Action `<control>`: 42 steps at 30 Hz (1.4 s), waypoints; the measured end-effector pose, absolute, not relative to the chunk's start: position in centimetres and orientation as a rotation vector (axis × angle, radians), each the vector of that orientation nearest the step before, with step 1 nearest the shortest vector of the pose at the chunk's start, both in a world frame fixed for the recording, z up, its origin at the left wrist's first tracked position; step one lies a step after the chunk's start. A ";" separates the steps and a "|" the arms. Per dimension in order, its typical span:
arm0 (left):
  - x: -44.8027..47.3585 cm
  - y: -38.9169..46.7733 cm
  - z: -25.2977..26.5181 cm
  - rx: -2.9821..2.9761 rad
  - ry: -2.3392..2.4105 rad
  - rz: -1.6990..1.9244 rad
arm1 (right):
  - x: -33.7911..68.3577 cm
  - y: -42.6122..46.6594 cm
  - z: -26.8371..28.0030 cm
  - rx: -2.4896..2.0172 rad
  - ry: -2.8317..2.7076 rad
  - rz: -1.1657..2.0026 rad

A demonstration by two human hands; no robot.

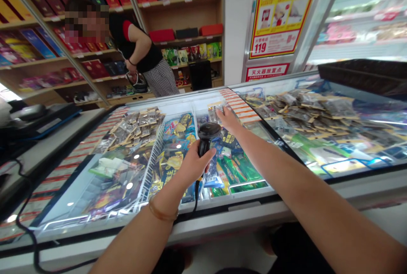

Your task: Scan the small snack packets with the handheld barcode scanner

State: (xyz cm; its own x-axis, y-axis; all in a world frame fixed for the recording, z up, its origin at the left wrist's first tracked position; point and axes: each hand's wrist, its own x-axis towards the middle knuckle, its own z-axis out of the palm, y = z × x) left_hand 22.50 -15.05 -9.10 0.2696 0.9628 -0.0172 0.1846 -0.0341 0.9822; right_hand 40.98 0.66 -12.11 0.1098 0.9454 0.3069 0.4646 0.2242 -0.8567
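My left hand [197,159] is wrapped round the handle of a black barcode scanner [209,130], held upright over the freezer. A cable hangs down from the scanner. My right hand [228,119] reaches further out, its fingers closed at the edge of a small clear packet [213,113]. What lies inside that packet is too small to tell. Below both hands, bright ice cream packets fill the chest freezer [248,204]. A pile of small packets with brown edges [140,125] lies on the glass to the left of my hands.
Another heap of small packets [314,108] lies to the right, near a dark tray [362,76]. A black cable [23,219] runs down the left side. Across the freezer, a person [140,49] stands by shelves [181,2] of boxed goods.
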 end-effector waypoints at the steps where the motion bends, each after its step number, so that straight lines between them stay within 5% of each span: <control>1: 22.6 -15.1 -9.1 1.447 1.134 0.940 | 40.9 0.6 -12.2 -1.385 -1.491 0.630; 13: 14.7 -19.2 -4.5 1.143 1.215 1.188 | 37.3 0.6 -10.3 -1.191 -1.474 1.022; 29: 1.8 -24.3 -5.0 0.713 1.448 1.551 | 4.9 2.2 -3.5 -1.105 -1.427 1.480; 36: 2.8 -23.1 -5.8 0.715 1.418 1.471 | 7.2 2.4 -4.5 -1.058 -1.351 1.456; 42: 8.2 -20.5 -5.9 0.800 1.288 1.370 | 19.0 2.0 -7.9 -0.998 -1.479 1.214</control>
